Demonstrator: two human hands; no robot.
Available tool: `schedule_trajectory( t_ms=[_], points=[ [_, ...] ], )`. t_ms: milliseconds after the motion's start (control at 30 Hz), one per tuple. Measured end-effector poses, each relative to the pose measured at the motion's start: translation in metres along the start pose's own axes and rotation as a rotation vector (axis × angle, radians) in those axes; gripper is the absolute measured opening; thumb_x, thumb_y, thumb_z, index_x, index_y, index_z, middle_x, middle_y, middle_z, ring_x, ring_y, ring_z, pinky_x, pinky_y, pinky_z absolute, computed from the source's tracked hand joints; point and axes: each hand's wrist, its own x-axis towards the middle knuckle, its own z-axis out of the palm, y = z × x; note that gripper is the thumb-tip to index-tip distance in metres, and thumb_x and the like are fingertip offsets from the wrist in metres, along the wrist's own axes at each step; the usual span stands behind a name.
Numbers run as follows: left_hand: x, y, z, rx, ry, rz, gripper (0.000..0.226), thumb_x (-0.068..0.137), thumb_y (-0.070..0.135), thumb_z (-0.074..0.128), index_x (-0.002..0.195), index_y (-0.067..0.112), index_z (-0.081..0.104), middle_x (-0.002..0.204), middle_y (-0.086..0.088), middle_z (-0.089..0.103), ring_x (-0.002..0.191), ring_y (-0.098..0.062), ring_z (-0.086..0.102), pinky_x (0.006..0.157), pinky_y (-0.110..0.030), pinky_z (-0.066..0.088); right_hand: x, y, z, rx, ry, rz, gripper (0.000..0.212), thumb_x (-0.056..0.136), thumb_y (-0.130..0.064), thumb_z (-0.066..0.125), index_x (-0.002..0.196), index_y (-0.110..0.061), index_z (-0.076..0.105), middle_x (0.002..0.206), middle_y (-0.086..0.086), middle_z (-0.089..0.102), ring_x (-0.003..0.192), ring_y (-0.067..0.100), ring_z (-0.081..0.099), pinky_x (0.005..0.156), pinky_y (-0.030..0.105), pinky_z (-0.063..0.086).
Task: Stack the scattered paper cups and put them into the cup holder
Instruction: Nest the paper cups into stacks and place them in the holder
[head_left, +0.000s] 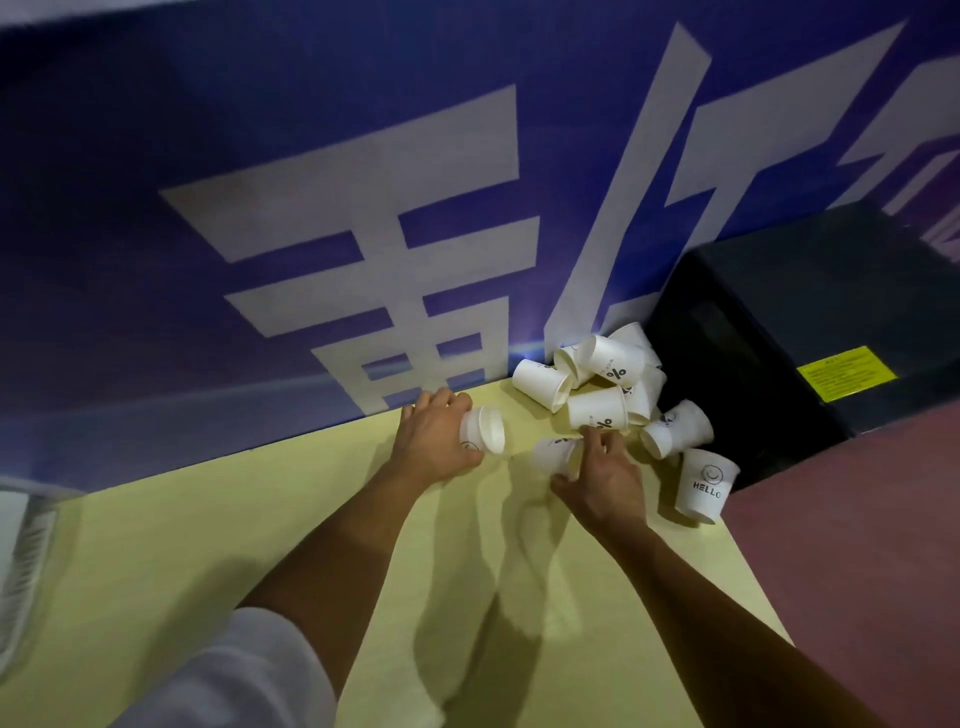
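Observation:
Several white paper cups (602, 379) lie tumbled in a heap at the far right corner of a pale yellow table (208, 545). My left hand (436, 439) grips one cup (485, 430) lying on its side, its open rim facing right. My right hand (605, 475) closes around another cup (553, 453), which lies sideways just left of the fingers. One cup printed "HELLO" (704, 486) stands upside down at the table's right edge. No cup holder is visible.
A blue wall banner with large white characters (363, 234) rises directly behind the table. A black box with a yellow label (810, 332) sits to the right of the heap. Reddish floor (857, 545) lies beyond the table's right edge. A grey object (21, 561) shows at far left.

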Motion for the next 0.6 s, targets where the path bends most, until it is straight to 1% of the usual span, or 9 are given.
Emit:
schedule_trajectory(
  t_ms=[167,267,367,433,533,600],
  points=[
    [-0.055,-0.033,-0.025,-0.030,0.048,-0.084,0.066,0.074,0.050,0.074,0.128,0.022,0.049,0.128,0.000,0.052,0.119,-0.024,0.045,0.097,-0.039,0.037,-0.022,-0.046,-0.004,0.024,-0.032,-0.103,0.069,0.078,-0.042,0.071,0.134,-0.015,0.040,0.123,0.009,0.046,0.097,0.030,0.059,0.078,0.039,0.051],
    [-0.100,-0.065,-0.037,-0.055,0.076,-0.178,0.066,0.075,0.049,0.074,0.127,0.020,0.048,0.126,-0.002,0.053,0.115,-0.026,0.048,0.095,-0.039,0.040,-0.038,-0.084,0.004,0.098,-0.087,-0.191,0.075,0.079,-0.041,0.073,0.140,-0.017,0.037,0.132,0.008,0.044,0.106,0.029,0.056,0.080,0.038,0.052],
    [-0.151,-0.102,-0.038,-0.162,0.098,-0.270,0.061,0.073,0.048,0.075,0.119,0.017,0.050,0.117,-0.001,0.054,0.108,-0.026,0.050,0.087,-0.038,0.045,-0.058,-0.124,0.021,0.103,-0.153,-0.285,0.077,0.077,-0.040,0.077,0.140,-0.021,0.038,0.134,0.005,0.044,0.112,0.024,0.053,0.084,0.035,0.054],
    [-0.188,-0.131,-0.035,-0.262,0.096,-0.303,0.060,0.071,0.048,0.076,0.117,0.018,0.051,0.113,0.001,0.054,0.105,-0.025,0.049,0.085,-0.038,0.047,-0.076,-0.152,0.038,0.092,-0.180,-0.357,0.077,0.075,-0.038,0.079,0.139,-0.023,0.039,0.136,0.006,0.044,0.114,0.024,0.052,0.086,0.034,0.054],
    [-0.238,-0.171,-0.029,-0.316,0.103,-0.345,0.069,0.069,0.051,0.074,0.127,0.021,0.051,0.117,0.003,0.056,0.107,-0.023,0.051,0.088,-0.037,0.047,-0.105,-0.193,0.062,0.084,-0.212,-0.444,0.076,0.075,-0.034,0.078,0.140,-0.024,0.040,0.136,0.008,0.043,0.118,0.028,0.050,0.089,0.036,0.052],
    [-0.270,-0.200,-0.027,-0.322,0.116,-0.382,0.075,0.069,0.054,0.072,0.133,0.021,0.049,0.121,0.003,0.056,0.110,-0.024,0.052,0.091,-0.037,0.047,-0.124,-0.221,0.081,0.073,-0.229,-0.480,0.074,0.076,-0.032,0.077,0.140,-0.024,0.040,0.134,0.008,0.042,0.118,0.029,0.049,0.088,0.037,0.053]
  ],
)
